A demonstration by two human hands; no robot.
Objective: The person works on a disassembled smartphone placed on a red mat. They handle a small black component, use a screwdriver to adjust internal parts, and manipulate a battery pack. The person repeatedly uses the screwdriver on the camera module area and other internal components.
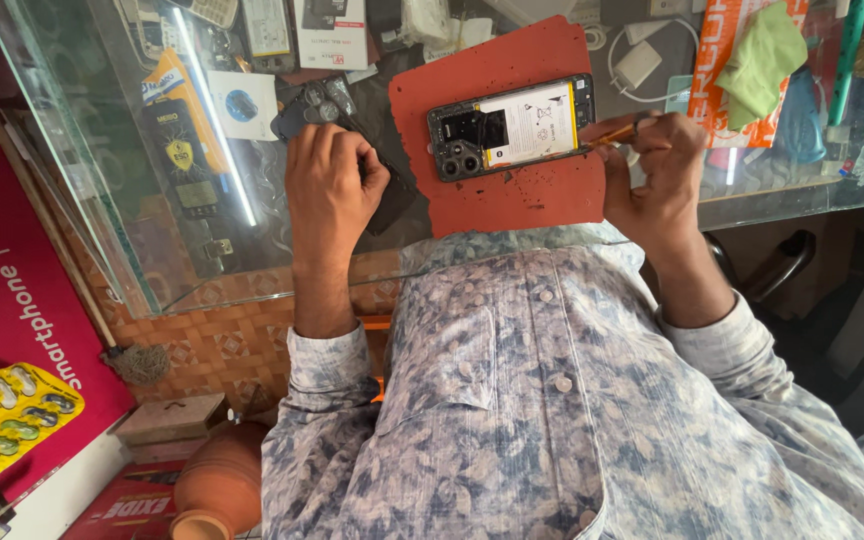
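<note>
Far left, below the counter [102, 200]: a yellow blister pack [12, 420] on a red poster, and a clay pot [217, 485] on the floor. Under the glass top, boxed goods on show, visible from above. Left hand [330, 185] curled down on a dark phone back cover [392, 195], fingers folded in, seemingly pinning it flat just beside the mat; grip underneath hidden. Red mat [512, 190] laid on the glass, probably to cushion and stop sliding. On it, an opened phone [512, 125] lying flat, insides up, camera end toward the left hand. Right hand [657, 165] closed around an orange-handled tool [612, 132], tip touching the phone's right edge, held low for control. Farther right, a white charger [637, 62] and green cloth [767, 55], well apart from the work.
</note>
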